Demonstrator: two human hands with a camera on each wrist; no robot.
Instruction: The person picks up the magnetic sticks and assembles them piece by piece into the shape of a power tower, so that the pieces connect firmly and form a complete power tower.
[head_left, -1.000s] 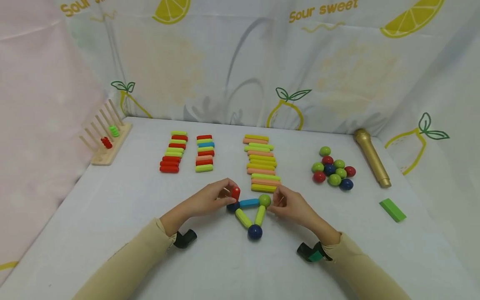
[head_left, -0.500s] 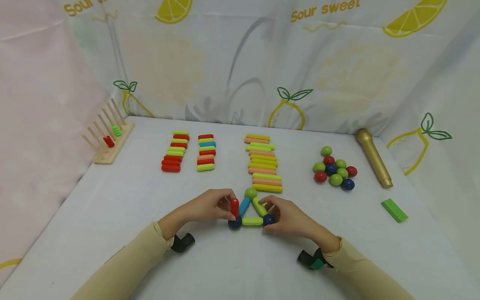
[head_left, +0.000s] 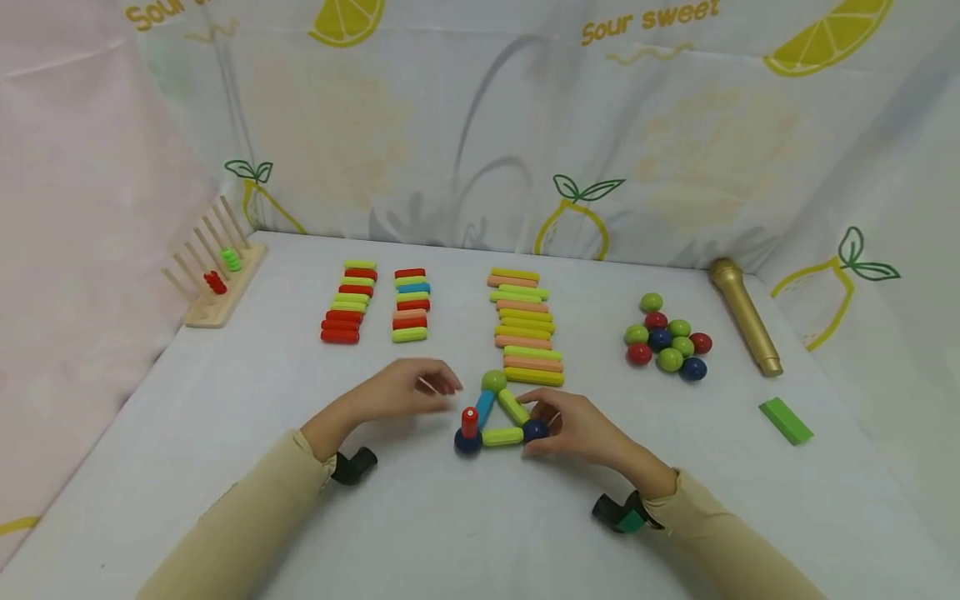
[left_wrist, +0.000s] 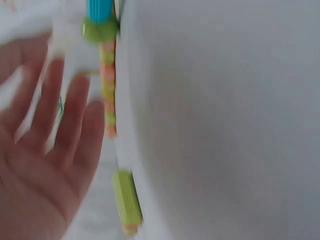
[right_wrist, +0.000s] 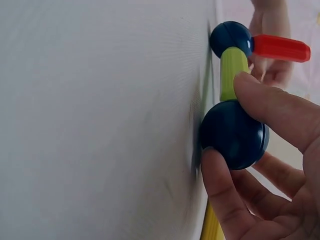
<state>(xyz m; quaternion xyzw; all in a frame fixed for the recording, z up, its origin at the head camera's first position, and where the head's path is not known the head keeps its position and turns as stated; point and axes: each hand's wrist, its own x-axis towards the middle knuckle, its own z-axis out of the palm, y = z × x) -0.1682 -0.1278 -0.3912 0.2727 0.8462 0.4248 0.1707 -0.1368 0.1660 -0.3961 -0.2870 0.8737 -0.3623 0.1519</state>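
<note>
A triangle of rods and balls lies on the table. Its corners are a green ball (head_left: 494, 381) at the back, a dark blue ball (head_left: 468, 441) at left and another dark blue ball (right_wrist: 234, 135) at right. A blue rod (head_left: 485, 408) and two yellow-green rods (head_left: 502, 437) join them. On the left ball a red rod (head_left: 469, 423) stands upright. My right hand (head_left: 577, 429) grips the right dark blue ball between thumb and fingers. Left of the red rod, apart from it, my left hand (head_left: 397, 390) holds nothing, its fingers loosely extended.
Rows of short rods (head_left: 349, 305) and longer rods (head_left: 522, 329) lie behind the triangle. Several loose balls (head_left: 669, 360) are grouped at right, near a gold microphone-shaped object (head_left: 745, 315) and a green block (head_left: 786, 420). A pegged wooden stand (head_left: 217, 304) is at far left.
The triangle has turned, bringing a yellow-green rod to the front. My right hand has moved from the green ball to a dark blue one. My left hand has let go of the red rod and drawn left.
</note>
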